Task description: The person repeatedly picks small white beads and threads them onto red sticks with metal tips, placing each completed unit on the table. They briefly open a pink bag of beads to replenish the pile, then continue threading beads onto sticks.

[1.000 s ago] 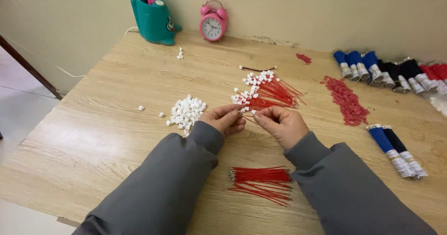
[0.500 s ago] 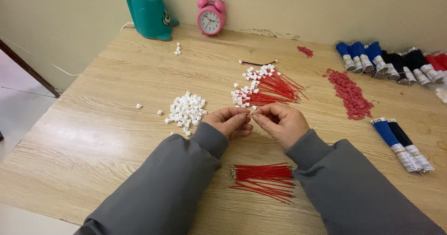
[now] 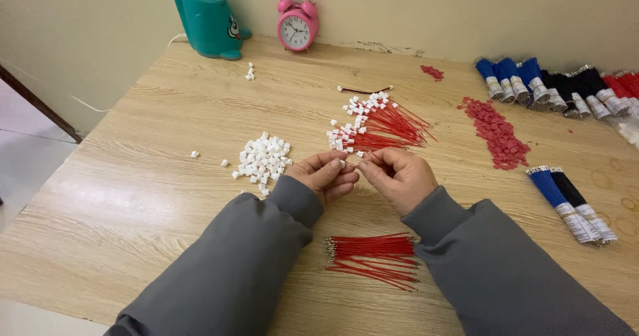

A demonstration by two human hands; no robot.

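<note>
A light wooden table stands against a plain cream wall.

Evenly and softly lit, sharp throughout, with faint sheen on the wooden table and slight wide-angle stretching at edges.

Left hand: palm turned up and inward, fingers curled, thumb and forefinger pinched at the tips.
Right hand: back facing up, fingers bent, fingertips pinched and meeting the left hand's tips.
Hands together: touching at the fingertips, centred ahead of the body.
Forearms: grey-sleeved, angling inward from both lower corners.
</note>
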